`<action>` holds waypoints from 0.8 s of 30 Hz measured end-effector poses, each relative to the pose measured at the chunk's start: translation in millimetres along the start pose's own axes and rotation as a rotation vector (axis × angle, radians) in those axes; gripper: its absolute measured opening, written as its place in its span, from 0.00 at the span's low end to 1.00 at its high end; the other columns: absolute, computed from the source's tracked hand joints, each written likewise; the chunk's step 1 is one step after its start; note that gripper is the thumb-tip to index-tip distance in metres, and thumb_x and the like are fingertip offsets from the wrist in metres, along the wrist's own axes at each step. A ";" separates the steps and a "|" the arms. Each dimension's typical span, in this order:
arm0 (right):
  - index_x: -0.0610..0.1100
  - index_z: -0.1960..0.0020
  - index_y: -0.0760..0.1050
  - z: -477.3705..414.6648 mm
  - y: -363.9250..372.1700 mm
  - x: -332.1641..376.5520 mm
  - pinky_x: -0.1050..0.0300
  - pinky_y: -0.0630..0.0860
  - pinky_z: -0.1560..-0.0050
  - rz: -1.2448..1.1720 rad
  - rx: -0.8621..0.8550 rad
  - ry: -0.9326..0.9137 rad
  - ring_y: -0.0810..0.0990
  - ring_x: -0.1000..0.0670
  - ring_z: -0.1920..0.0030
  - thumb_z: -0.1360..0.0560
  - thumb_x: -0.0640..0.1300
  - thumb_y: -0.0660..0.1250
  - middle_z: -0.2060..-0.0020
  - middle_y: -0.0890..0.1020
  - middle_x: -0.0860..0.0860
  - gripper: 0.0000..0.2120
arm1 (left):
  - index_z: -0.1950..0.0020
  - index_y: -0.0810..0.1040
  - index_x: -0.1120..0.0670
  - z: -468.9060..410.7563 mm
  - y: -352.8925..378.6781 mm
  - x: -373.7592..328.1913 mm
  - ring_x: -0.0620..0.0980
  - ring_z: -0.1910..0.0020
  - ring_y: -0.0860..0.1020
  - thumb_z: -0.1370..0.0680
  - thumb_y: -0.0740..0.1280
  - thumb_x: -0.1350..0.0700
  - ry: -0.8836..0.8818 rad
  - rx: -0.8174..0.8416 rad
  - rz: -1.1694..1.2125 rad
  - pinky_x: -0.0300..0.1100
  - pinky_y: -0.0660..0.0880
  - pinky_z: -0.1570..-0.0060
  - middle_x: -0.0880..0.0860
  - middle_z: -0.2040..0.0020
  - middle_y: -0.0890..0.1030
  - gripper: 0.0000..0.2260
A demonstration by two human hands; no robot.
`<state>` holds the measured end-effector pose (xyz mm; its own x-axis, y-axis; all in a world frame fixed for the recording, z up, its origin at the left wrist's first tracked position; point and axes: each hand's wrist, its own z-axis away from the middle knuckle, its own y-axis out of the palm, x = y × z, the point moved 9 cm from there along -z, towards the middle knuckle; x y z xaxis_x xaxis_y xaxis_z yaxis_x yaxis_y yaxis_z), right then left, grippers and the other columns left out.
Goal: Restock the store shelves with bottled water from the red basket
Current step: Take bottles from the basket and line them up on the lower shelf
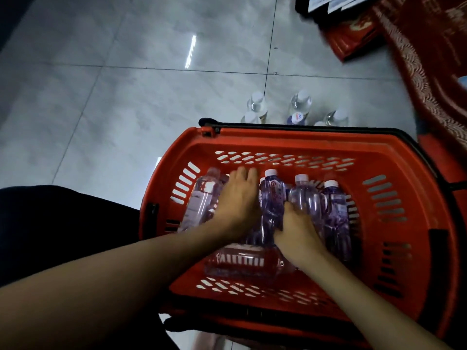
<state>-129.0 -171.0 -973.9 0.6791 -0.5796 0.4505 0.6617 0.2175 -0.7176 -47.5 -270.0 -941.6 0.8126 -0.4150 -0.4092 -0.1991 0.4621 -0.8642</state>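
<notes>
The red basket (394, 157) stands on the floor in front of me, holding several clear water bottles with white caps. One bottle (202, 200) lies at the basket's left, and another (242, 261) lies crosswise near me. My left hand (236, 200) is palm down inside the basket, its fingers wrapped over a bottle that it mostly hides. To its right, my right hand (297, 231) closes on a bottle (304, 195), with the thumb wedged between that one and its neighbour (271, 195). A further bottle (336, 213) lies on the right.
Several water bottles (300, 102) stand upright on the grey tiled floor (126, 97) just beyond the basket. A red patterned mat or bag (429, 59) fills the upper right. My dark trouser leg (63, 223) is at the left. The basket's black handle (278, 126) lies along its far rim.
</notes>
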 end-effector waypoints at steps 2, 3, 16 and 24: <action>0.40 0.31 0.66 -2.1 5.6 -3.1 0.63 0.73 0.61 -0.037 0.010 0.025 0.79 0.50 0.56 0.24 0.38 0.67 0.50 0.79 0.47 0.23 | 0.29 0.61 0.57 -5.9 -10.0 17.6 0.56 0.34 0.65 0.23 0.65 0.57 -0.064 0.003 -0.124 0.50 0.66 0.33 0.58 0.33 0.68 0.25; 0.41 0.28 0.63 -4.2 5.9 -3.2 0.63 0.74 0.60 -0.047 0.009 0.034 0.79 0.49 0.55 0.24 0.39 0.67 0.49 0.79 0.46 0.26 | 0.27 0.59 0.58 -5.1 -7.4 27.3 0.59 0.30 0.62 0.23 0.65 0.53 -0.089 0.068 -0.184 0.53 0.62 0.30 0.60 0.30 0.67 0.28; 0.43 0.23 0.53 -7.6 46.9 2.4 0.55 0.72 0.44 -0.196 0.106 0.130 0.75 0.39 0.36 0.29 0.52 0.74 0.34 0.74 0.40 0.44 | 0.23 0.55 0.59 8.5 12.8 38.4 0.59 0.30 0.64 0.29 0.72 0.55 0.163 0.239 -0.188 0.48 0.64 0.30 0.60 0.29 0.64 0.39; 0.46 0.37 0.70 -17.2 60.6 -1.6 0.50 0.79 0.45 -0.269 0.156 0.234 0.81 0.43 0.45 0.33 0.47 0.74 0.45 0.82 0.46 0.26 | 0.22 0.45 0.59 21.1 24.1 34.4 0.56 0.37 0.72 0.25 0.67 0.61 0.287 0.321 -0.327 0.52 0.56 0.26 0.58 0.41 0.76 0.40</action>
<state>-95.4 -170.4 -1027.3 0.3960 -0.7919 0.4649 0.8587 0.1400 -0.4930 -12.8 -256.5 -970.3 0.6128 -0.7542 -0.2362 0.2531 0.4704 -0.8454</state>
